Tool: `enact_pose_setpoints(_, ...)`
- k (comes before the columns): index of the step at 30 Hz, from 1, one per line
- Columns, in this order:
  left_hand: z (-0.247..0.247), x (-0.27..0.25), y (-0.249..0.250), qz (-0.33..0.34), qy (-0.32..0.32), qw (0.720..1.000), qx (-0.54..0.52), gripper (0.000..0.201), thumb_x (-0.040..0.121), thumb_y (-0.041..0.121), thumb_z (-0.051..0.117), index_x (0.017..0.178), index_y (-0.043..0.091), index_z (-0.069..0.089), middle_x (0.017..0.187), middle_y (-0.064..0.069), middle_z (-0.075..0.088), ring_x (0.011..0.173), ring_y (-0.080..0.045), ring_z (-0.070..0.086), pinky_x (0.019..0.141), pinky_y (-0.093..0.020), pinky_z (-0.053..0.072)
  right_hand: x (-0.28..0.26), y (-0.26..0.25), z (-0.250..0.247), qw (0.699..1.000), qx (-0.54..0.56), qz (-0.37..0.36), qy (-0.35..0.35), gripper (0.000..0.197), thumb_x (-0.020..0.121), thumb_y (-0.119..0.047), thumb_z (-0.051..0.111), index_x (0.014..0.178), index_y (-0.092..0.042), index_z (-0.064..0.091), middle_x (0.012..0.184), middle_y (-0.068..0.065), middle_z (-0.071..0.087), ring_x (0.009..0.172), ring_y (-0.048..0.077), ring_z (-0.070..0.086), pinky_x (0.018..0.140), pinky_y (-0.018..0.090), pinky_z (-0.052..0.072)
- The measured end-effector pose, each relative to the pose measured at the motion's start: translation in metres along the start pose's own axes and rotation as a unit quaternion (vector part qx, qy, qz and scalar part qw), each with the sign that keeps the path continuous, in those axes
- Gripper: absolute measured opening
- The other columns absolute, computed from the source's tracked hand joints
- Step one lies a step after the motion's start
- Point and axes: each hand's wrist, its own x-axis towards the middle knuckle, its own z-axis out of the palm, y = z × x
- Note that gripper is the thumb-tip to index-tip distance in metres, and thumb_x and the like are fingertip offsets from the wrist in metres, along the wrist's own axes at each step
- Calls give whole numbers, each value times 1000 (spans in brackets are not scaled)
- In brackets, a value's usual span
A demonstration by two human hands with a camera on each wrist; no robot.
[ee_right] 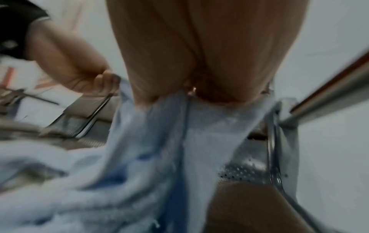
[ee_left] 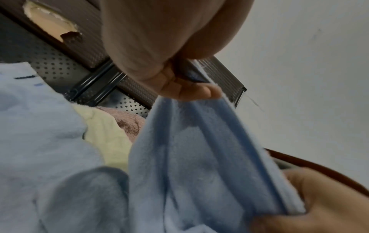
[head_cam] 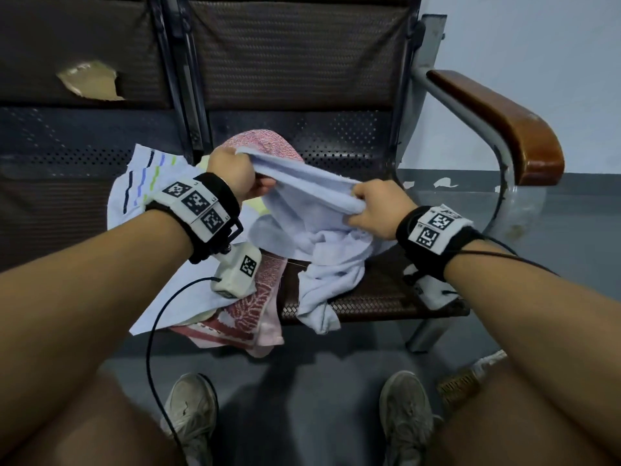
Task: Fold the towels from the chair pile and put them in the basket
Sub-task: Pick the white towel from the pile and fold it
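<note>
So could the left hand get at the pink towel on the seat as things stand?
Probably not yet: the left hand grips the blue towel, which drapes over much of the pink towel. It lies close by, though.

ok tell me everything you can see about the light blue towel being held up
The plain light blue terry towel looks soft and fluffy, unfolded and crumpled. The left hand and right hand each pinch its top edge, stretched between them. The rest sags onto the dark woven chair seat, one corner hanging over the front edge, beside the other towels.
</note>
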Motion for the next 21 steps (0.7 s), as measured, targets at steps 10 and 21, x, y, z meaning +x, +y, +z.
enact_pose_setpoints(10, -5, 10, 0, 18, 9, 998, -65, 27, 96, 1, 41, 103, 12, 64, 73, -5, 54, 51, -13, 41, 49, -24, 36, -1, 4, -2, 988, -45, 33, -141, 30, 86, -24, 66, 60, -13, 54, 60, 5, 53, 64, 25, 54, 60, 30, 38)
enact_pose_setpoints(21, -22, 20, -11, 7, 23, 1000, -11, 47, 90, -12, 32, 78, 15, 68, 80, -6, 65, 58, -17, 61, 50, -18, 53, 1, 24, -12, 993, 93, 54, 43, 19, 91, -18, 59, 81, -27, 72, 68, 1, 62, 68, 22, 58, 62, 26, 38)
